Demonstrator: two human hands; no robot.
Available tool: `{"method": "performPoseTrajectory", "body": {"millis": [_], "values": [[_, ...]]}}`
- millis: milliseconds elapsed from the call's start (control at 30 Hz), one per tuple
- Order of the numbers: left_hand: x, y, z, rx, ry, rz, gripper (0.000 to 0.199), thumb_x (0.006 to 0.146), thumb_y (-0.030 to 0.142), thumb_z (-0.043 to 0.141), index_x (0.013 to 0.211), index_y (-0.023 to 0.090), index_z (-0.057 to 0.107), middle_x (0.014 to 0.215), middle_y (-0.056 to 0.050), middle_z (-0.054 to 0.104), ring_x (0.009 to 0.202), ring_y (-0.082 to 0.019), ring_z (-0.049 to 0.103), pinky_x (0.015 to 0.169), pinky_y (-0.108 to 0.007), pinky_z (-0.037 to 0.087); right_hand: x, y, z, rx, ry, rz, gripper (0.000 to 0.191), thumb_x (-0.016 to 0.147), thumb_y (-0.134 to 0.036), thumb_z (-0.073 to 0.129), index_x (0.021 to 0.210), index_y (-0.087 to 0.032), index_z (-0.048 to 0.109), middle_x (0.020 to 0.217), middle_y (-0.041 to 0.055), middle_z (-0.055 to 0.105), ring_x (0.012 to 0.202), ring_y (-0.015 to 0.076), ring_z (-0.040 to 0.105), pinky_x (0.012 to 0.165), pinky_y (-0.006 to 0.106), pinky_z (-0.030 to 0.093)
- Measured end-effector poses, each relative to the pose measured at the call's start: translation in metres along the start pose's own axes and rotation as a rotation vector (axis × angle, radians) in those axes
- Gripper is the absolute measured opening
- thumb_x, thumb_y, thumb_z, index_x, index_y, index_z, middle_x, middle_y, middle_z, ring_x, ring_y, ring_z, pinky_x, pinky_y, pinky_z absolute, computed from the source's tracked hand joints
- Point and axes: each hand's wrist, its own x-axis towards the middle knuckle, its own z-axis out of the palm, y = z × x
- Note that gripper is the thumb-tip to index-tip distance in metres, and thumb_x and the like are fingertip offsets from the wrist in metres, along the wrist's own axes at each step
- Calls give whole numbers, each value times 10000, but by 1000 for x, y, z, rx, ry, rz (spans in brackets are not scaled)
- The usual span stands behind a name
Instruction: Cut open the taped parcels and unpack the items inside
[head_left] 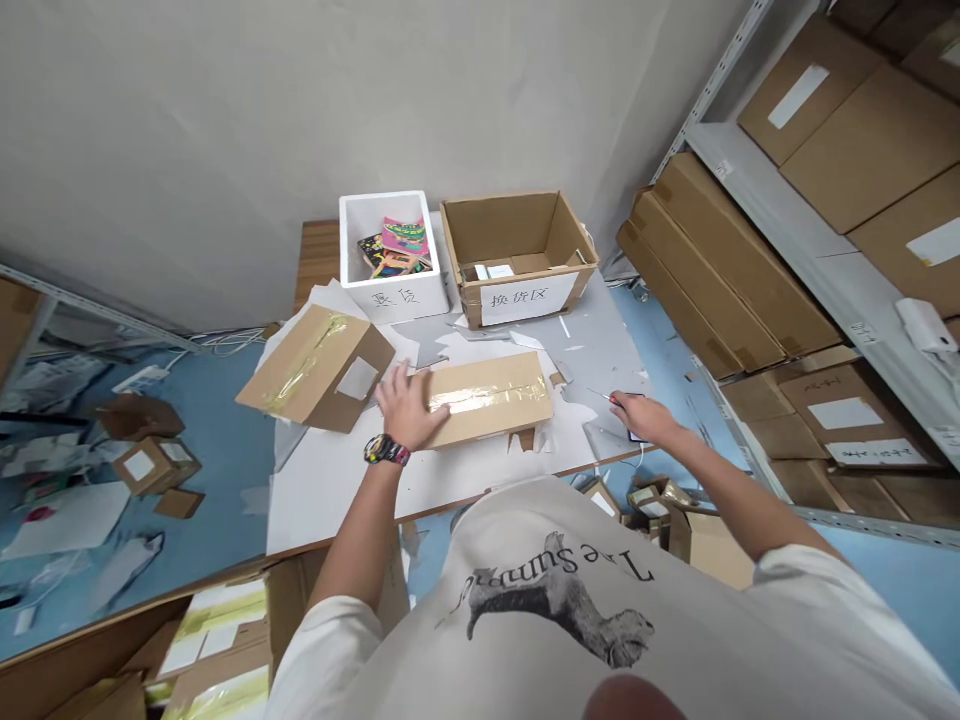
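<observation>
A long cardboard box (491,385) sealed with shiny clear tape lies on the worktable (330,500). My left hand (409,408), with a watch on the wrist, grips its left end, the thumb resting on top and the fingers over the end. Off to the right, apart from the box, my right hand (645,415) is closed around a red-handled tool (616,399) with a thin metal tip pointing left; its exact kind is hard to make out. Partly under that hand is a dark phone-like object (636,437). Beside my left hand a second taped box (319,365) sits tilted.
At the table's back stand a white foam box (394,298) with colourful booklets and an open carton (517,292) with a handwritten label. Paper scraps lie around. Shelves (795,215) of cartons rise on the right; small boxes (157,465) and cables are on the blue floor.
</observation>
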Motion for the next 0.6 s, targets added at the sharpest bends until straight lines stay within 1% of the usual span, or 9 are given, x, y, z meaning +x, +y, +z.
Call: {"method": "performPoseTrajectory", "body": {"millis": [33, 100, 167, 200, 300, 367, 500, 600], "values": [[11, 16, 8, 0, -38, 66, 900, 794, 530, 918, 1614, 320, 611, 1813, -151, 413, 1678, -539, 277, 1380, -772, 98, 0, -4, 6, 66, 8, 2, 455, 1215, -425, 391, 1544, -210, 621, 1312, 192, 820, 1194, 312, 792, 928, 353, 526], [32, 44, 26, -40, -150, 173, 900, 839, 594, 899, 1644, 336, 593, 1758, -155, 505, 1639, -518, 370, 1383, -772, 62, 1, -14, 13, 199, 11, -14, 491, 1217, -406, 353, 1599, -206, 588, 1332, 182, 821, 1205, 312, 789, 933, 348, 534], [51, 64, 43, -62, -233, 189, 864, 876, 640, 862, 1646, 344, 605, 1684, -169, 586, 1588, -508, 451, 1375, -779, 59, 3, -24, 16, 311, 36, -55, 529, 1207, -350, 314, 1659, -210, 551, 1382, 168, 810, 1226, 311, 783, 963, 354, 547], [57, 70, 50, -60, -253, 180, 851, 891, 654, 844, 1646, 339, 612, 1659, -181, 606, 1569, -510, 474, 1368, -785, 60, 3, -28, 16, 349, 65, -77, 551, 1196, -319, 306, 1689, -217, 530, 1427, 159, 795, 1243, 309, 777, 983, 360, 553], [65, 74, 61, -41, -247, 165, 804, 946, 660, 777, 1653, 310, 621, 1652, -209, 607, 1574, -522, 466, 1358, -793, 58, 5, -39, 10, 380, 171, -145, 622, 1161, -258, 331, 1771, -229, 447, 1544, 142, 734, 1284, 303, 753, 1027, 374, 569], [61, 72, 63, -54, -220, 182, 740, 994, 642, 718, 1650, 308, 630, 1675, -199, 594, 1604, -508, 433, 1369, -770, 72, 7, -44, 2, 330, 213, -214, 642, 1160, -270, 370, 1800, -236, 403, 1535, 141, 727, 1284, 301, 739, 1032, 374, 575], [48, 71, 64, -95, -195, 205, 651, 1052, 607, 636, 1638, 323, 648, 1690, -163, 593, 1624, -465, 418, 1390, -709, 136, 15, -56, -14, 126, 208, -362, 618, 1185, -335, 444, 1799, -273, 408, 1480, 157, 720, 1315, 301, 697, 1061, 371, 562], [47, 75, 63, -94, -200, 192, 627, 1066, 604, 608, 1621, 318, 669, 1671, -155, 610, 1611, -451, 436, 1390, -673, 190, 24, -68, -23, 15, 184, -414, 592, 1197, -343, 436, 1785, -271, 428, 1513, 178, 690, 1333, 302, 683, 1076, 369, 552]]}}
